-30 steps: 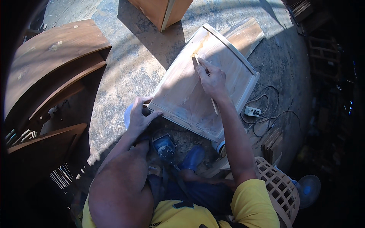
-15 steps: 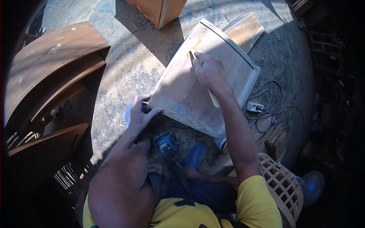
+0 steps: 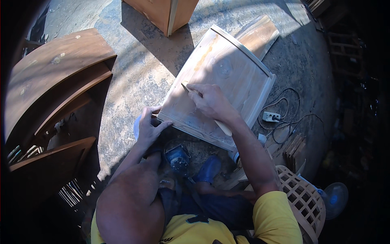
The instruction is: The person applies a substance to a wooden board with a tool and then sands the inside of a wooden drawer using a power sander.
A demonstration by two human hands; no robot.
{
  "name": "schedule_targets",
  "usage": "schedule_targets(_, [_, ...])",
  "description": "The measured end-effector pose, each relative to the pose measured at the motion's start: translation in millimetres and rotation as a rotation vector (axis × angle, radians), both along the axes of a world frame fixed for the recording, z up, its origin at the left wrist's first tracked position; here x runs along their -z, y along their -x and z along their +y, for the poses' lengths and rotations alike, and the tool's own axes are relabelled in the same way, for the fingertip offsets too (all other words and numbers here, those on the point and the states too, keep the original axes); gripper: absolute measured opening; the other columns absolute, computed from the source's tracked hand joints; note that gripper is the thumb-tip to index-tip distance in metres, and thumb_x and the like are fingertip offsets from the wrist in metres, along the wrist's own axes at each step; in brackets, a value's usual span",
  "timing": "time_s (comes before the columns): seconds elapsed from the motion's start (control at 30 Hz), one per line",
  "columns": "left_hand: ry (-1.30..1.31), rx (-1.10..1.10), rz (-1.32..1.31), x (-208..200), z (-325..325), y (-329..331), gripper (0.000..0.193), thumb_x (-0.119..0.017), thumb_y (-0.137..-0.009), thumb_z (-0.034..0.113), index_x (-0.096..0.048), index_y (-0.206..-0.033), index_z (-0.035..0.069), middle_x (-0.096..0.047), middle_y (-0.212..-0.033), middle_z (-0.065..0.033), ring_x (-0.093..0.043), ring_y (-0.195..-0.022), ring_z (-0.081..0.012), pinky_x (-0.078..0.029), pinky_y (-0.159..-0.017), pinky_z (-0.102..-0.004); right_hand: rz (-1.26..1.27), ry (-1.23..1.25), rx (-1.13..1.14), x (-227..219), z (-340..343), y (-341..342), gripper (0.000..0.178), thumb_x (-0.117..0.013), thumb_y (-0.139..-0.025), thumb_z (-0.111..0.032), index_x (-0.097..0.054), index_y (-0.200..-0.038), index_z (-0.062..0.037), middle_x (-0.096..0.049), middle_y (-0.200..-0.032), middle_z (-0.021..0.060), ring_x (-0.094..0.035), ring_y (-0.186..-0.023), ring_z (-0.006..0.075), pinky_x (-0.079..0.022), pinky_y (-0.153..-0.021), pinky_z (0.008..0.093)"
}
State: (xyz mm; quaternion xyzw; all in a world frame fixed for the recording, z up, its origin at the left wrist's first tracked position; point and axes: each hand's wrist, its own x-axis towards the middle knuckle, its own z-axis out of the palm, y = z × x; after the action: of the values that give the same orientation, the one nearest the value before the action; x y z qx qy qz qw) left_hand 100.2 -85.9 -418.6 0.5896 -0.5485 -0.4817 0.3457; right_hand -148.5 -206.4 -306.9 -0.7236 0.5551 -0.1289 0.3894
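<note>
A pale wooden panel [image 3: 231,87] with raised edge strips lies tilted in front of me. My left hand [image 3: 148,129] grips its near-left corner, thumb on top and fingers at the side. My right hand [image 3: 212,101] is closed round a thin-bladed tool [image 3: 224,128] with a long pale handle. Its dark, narrow tip is over the panel's left part; whether it touches the wood I cannot tell. A yellowish-brown smear [image 3: 203,57] runs along the panel's far-left area, and a round mark [image 3: 223,67] shows on the wood beyond my right hand.
A curved brown wooden piece [image 3: 61,65] stands at left, a wooden cabinet [image 3: 162,14] at the far side. A board [image 3: 260,34] lies behind the panel. A white power strip [image 3: 271,116] with cables sits at right. A blue power tool [image 3: 177,157] rests near my feet.
My right hand has moved the tool toward me and left, away from the far smear to the panel's left-middle. My left hand keeps its hold on the corner.
</note>
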Motion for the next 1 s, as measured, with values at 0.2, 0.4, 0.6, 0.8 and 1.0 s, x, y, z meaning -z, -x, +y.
schedule_targets(0.2, [0.014,-0.026,0.001,8,5,-1,0.066,-0.096,-0.076,0.027,-0.065,-0.128,0.001,-0.066,-0.113,-0.0153,-0.068,-0.1,-0.0274,-0.054,-0.086,-0.0391,0.071,0.304,0.229,26,-41,50,0.038,-0.062,-0.103,-0.027,-0.071,-0.134,-0.0079,-0.075,-0.119,0.0234,-0.072,-0.112,0.0383,-0.055,-0.1,0.0428])
schedule_targets(0.4, [0.006,-0.026,0.005,8,3,0,0.066,-0.096,-0.075,0.027,-0.066,-0.128,0.002,-0.066,-0.114,-0.0152,-0.068,-0.1,-0.0276,-0.054,-0.086,-0.0389,0.286,0.232,0.203,25,-109,75,0.036,-0.061,-0.103,-0.026,-0.072,-0.134,-0.0104,-0.075,-0.122,0.0211,-0.072,-0.112,0.0372,-0.055,-0.1,0.0435])
schedule_targets(0.6, [-0.026,-0.014,-0.033,0,2,-5,0.066,-0.096,-0.076,0.027,-0.066,-0.129,0.001,-0.066,-0.115,-0.0148,-0.069,-0.101,-0.0271,-0.055,-0.087,-0.0389,0.457,0.154,0.053,14,-130,79,0.034,-0.06,-0.102,-0.023,-0.075,-0.131,-0.0131,-0.075,-0.12,0.0198,-0.072,-0.11,0.0395,-0.055,-0.098,0.0457])
schedule_targets(0.8, [-0.034,-0.017,0.002,3,2,0,0.066,-0.096,-0.076,0.026,-0.066,-0.129,0.001,-0.067,-0.115,-0.0146,-0.069,-0.103,-0.0273,-0.055,-0.088,-0.039,0.376,0.261,0.103,25,-143,91,0.034,-0.064,-0.1,-0.024,-0.075,-0.132,-0.0195,-0.076,-0.117,0.0205,-0.072,-0.108,0.0393,-0.056,-0.097,0.0462])
schedule_targets(1.0, [-0.037,-0.019,0.008,2,1,-1,0.064,-0.097,-0.076,0.026,-0.067,-0.127,0.002,-0.067,-0.114,-0.0144,-0.069,-0.101,-0.0272,-0.055,-0.088,-0.0391,0.431,0.189,0.046,23,-157,101,0.034,-0.065,-0.1,-0.026,-0.076,-0.132,-0.0213,-0.077,-0.113,0.0204,-0.073,-0.104,0.0391,-0.057,-0.094,0.045])
